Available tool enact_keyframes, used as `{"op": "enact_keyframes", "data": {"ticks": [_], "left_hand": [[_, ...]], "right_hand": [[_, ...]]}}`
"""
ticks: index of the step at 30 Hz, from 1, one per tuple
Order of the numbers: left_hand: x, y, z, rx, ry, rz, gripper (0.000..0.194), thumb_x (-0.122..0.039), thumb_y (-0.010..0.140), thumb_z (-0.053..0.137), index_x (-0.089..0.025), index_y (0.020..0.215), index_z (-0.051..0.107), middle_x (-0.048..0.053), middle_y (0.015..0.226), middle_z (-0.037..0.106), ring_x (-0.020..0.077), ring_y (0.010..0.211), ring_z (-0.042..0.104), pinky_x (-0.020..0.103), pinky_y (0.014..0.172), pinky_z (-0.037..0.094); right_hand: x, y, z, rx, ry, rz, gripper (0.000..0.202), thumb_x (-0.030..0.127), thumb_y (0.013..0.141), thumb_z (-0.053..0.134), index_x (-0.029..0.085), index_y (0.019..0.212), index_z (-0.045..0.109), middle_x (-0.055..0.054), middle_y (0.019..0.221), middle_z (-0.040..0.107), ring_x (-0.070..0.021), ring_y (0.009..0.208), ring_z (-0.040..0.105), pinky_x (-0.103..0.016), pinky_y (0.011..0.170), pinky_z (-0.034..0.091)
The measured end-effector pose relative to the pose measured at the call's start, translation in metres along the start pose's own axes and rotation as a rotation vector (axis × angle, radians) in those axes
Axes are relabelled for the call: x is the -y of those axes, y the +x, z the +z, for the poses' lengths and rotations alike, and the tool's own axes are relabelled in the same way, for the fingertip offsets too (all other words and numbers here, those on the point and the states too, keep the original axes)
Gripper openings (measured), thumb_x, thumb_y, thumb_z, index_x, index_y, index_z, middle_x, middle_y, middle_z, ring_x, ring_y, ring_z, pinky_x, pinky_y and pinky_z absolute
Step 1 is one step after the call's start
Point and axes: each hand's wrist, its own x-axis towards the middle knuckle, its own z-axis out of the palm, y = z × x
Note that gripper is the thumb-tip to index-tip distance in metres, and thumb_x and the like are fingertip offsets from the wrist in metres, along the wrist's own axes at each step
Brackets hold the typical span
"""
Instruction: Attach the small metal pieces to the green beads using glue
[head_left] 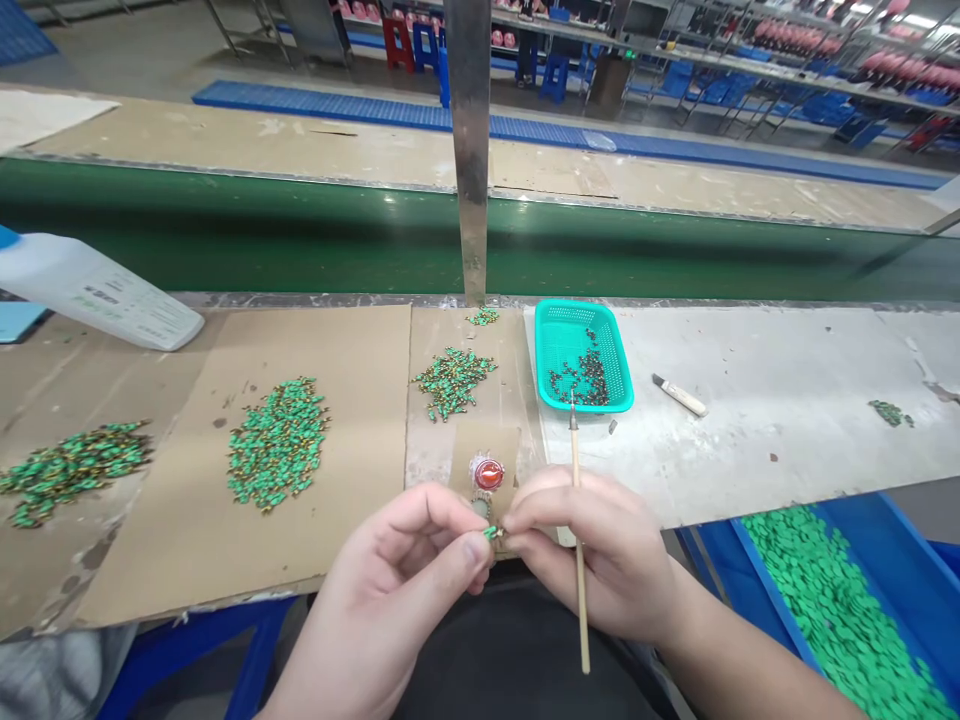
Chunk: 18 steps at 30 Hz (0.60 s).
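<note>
My left hand (420,570) is closed, thumb and forefinger pinching a small green piece (490,532) with a gold-brown end. Against that end press the thumb and forefinger of my right hand (600,545); whatever tiny part they pinch is mostly hidden. A thin paintbrush (580,580) with a pale wooden handle is tucked between my right fingers, its tip pointing away from me. Just beyond my fingertips sits a small round dish of red paint (490,474), beside a greyish round cap (481,508), partly covered.
Piles of green-and-gold pieces (277,445) lie on cardboard (367,430) at left, with another pile (454,380) in the middle. A turquoise basket (546,375) holds small dark parts. A white bottle (112,295), a short brush (679,395) and a blue bin of green pieces (847,600) surround me.
</note>
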Motion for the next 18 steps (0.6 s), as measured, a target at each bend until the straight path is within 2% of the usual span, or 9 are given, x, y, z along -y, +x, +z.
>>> {"op": "enact_keyframes", "data": {"ticks": [4, 12, 18], "left_hand": [[-0.0020, -0.0006, 0.0013, 0.003, 0.027, 0.004, 0.036, -0.055, 0.087, 0.106, -0.024, 0.080, 0.088, 0.002, 0.067, 0.073, 0.0161, 0.066, 0.067, 0.021, 0.065, 0.059], [-0.0026, -0.0024, 0.0032, -0.032, 0.044, 0.014, 0.037, -0.054, 0.088, 0.104, -0.023, 0.079, 0.086, 0.003, 0.068, 0.072, 0.0175, 0.066, 0.069, 0.023, 0.064, 0.060], [-0.0029, -0.0004, 0.0039, -0.030, 0.069, 0.027, 0.035, -0.053, 0.088, 0.104, -0.024, 0.079, 0.087, 0.002, 0.068, 0.072, 0.0157, 0.065, 0.067, 0.019, 0.062, 0.059]], "right_hand": [[0.0008, 0.0032, 0.0013, -0.004, 0.009, -0.036, 0.012, 0.012, 0.115, 0.073, 0.024, 0.115, 0.073, -0.003, 0.093, 0.084, -0.0175, 0.082, 0.082, -0.028, 0.080, 0.072], [0.0006, 0.0024, 0.0053, -0.029, -0.017, -0.082, 0.018, 0.008, 0.112, 0.071, 0.024, 0.120, 0.075, -0.004, 0.093, 0.084, -0.0189, 0.079, 0.079, -0.033, 0.079, 0.073], [-0.0017, 0.0012, 0.0057, -0.011, -0.037, -0.101, 0.018, 0.008, 0.113, 0.068, 0.023, 0.120, 0.075, -0.006, 0.094, 0.083, -0.0202, 0.080, 0.078, -0.034, 0.077, 0.071]]}}
